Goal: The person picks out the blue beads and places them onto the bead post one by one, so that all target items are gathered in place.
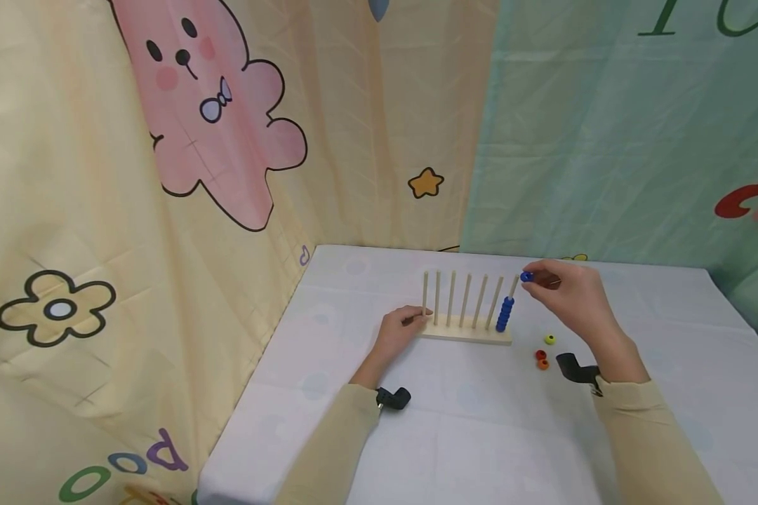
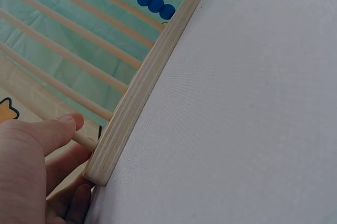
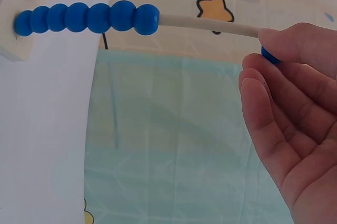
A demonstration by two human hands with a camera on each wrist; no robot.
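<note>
A wooden peg stand (image 1: 467, 336) with a row of upright pegs stands on the table. Several blue beads (image 1: 504, 314) are stacked on its rightmost peg, reaching down to the base. My left hand (image 1: 399, 332) holds the stand's left end, with thumb and fingers around the leftmost peg (image 2: 84, 140) low down by the base. Between the thumb and fingertips of my right hand (image 1: 571, 294) is a single blue bead (image 3: 269, 56), at the top of the rightmost peg. My fingers hide most of this bead, so I cannot tell whether the peg tip is inside it.
To the right of the stand lie a yellow-green bead (image 1: 549, 339), a red bead (image 1: 540, 355) and an orange bead (image 1: 543, 365), loose on the white tablecloth (image 1: 467, 428). Printed curtains (image 1: 366, 140) hang behind and at the left of the table.
</note>
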